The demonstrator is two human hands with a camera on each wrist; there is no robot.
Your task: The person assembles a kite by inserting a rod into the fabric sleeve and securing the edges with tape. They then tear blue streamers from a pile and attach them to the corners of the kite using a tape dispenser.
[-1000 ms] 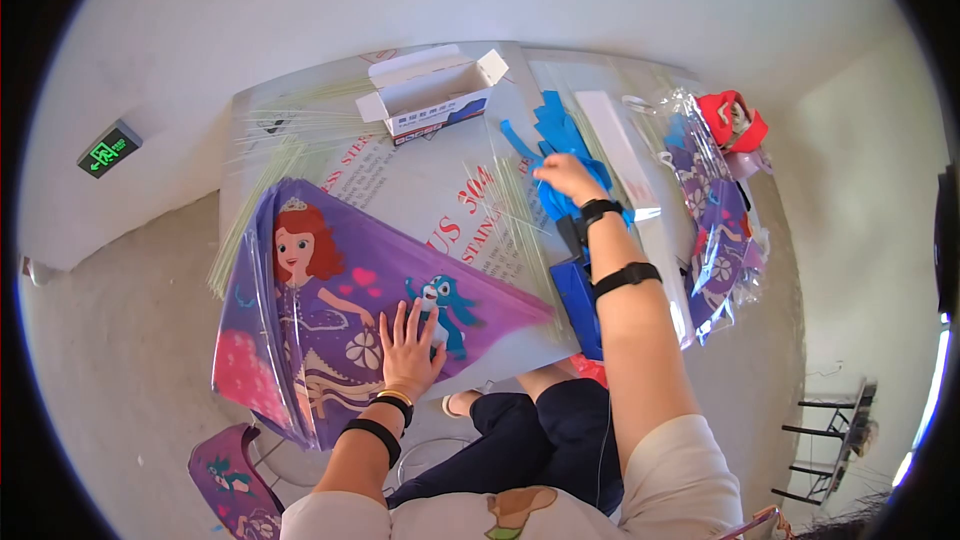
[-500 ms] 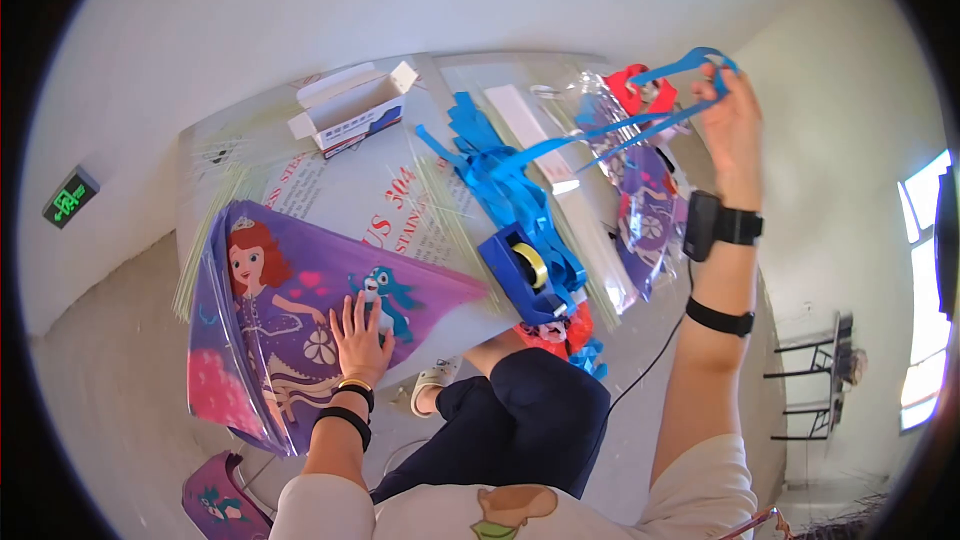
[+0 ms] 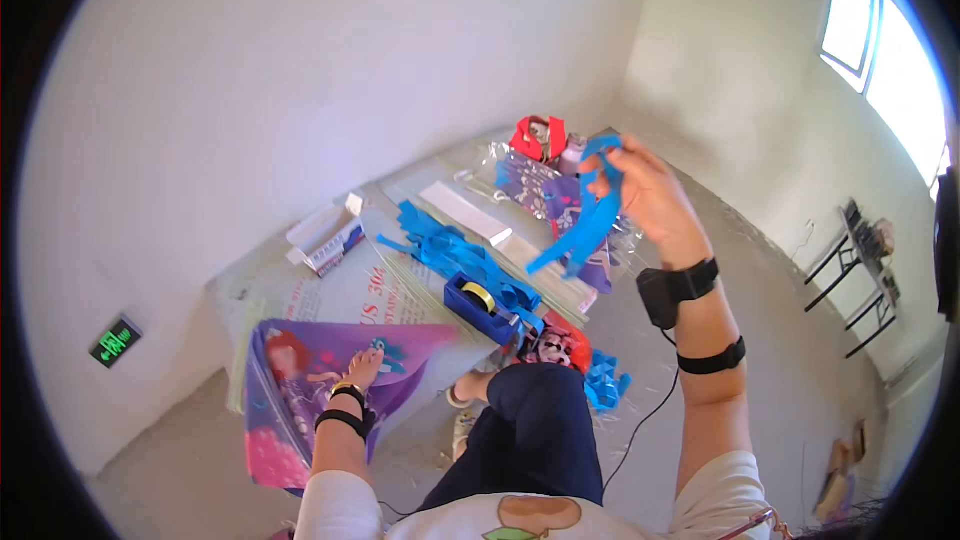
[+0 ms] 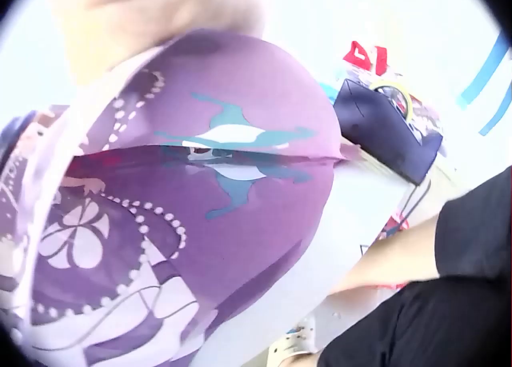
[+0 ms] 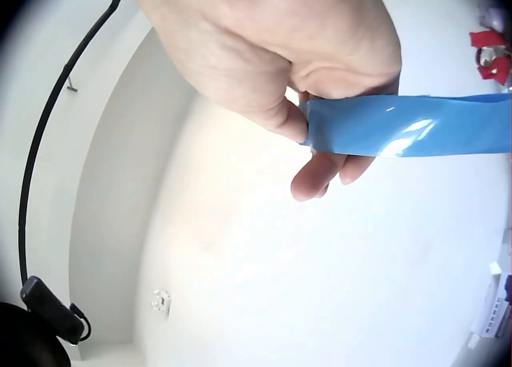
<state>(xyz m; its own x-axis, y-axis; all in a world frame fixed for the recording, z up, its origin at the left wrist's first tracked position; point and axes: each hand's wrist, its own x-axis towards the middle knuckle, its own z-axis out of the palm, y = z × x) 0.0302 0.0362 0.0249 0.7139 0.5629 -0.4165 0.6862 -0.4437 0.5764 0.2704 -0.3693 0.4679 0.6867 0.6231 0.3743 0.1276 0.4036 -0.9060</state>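
Note:
My right hand (image 3: 650, 195) is raised over the right side of the table, pinching a blue ribbon strip (image 3: 590, 235) that hangs down in a loop. In the right wrist view the strip (image 5: 416, 127) runs off to the right from between thumb and fingers. My left hand (image 3: 362, 368) rests on a purple kite sheet (image 3: 410, 340) printed with a cartoon princess and a blue rabbit. In the left wrist view that hand is a blur at the top, and the sheet (image 4: 264, 255) bulges beneath it.
A blue tape dispenser (image 3: 480, 310) sits at the table's near edge beside a pile of blue strips (image 3: 440, 245). Beyond are an opened white box (image 3: 328, 235), a long white box (image 3: 465, 212), thin rods and plastic-wrapped purple sheets (image 3: 535, 185). A red bag (image 3: 555, 343) is below the edge.
My right hand has gone from the strip pile up and out to the right, drawing a blue strip free. The head view has turned right. My left hand has stayed on the kite sheet.

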